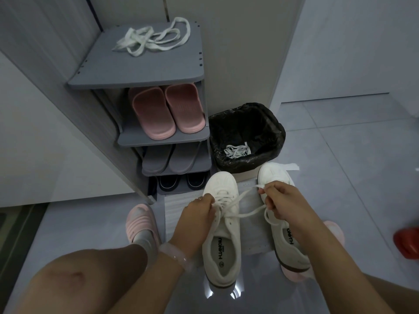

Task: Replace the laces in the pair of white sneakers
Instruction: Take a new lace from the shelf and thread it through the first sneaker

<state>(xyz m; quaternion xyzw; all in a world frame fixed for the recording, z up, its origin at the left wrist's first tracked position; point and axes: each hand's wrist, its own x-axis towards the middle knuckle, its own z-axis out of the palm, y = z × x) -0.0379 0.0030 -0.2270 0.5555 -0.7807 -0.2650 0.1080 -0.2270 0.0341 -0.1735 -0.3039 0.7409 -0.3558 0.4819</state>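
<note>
Two white sneakers stand on the floor, toes away from me. The left sneaker has a white lace threaded through its eyelets. My left hand grips the lace at the eyelets on the shoe's left side. My right hand pinches the lace's free ends, pulled out to the right over the right sneaker, which my hand partly hides. A loose bundle of white laces lies on top of the grey shoe rack. Another lace lies inside the black-lined bin.
The rack holds pink slippers, grey slippers and dark shoes. A grey mat lies under the sneakers. My feet wear pink sandals. A red object sits at the right edge. Walls close in behind and left.
</note>
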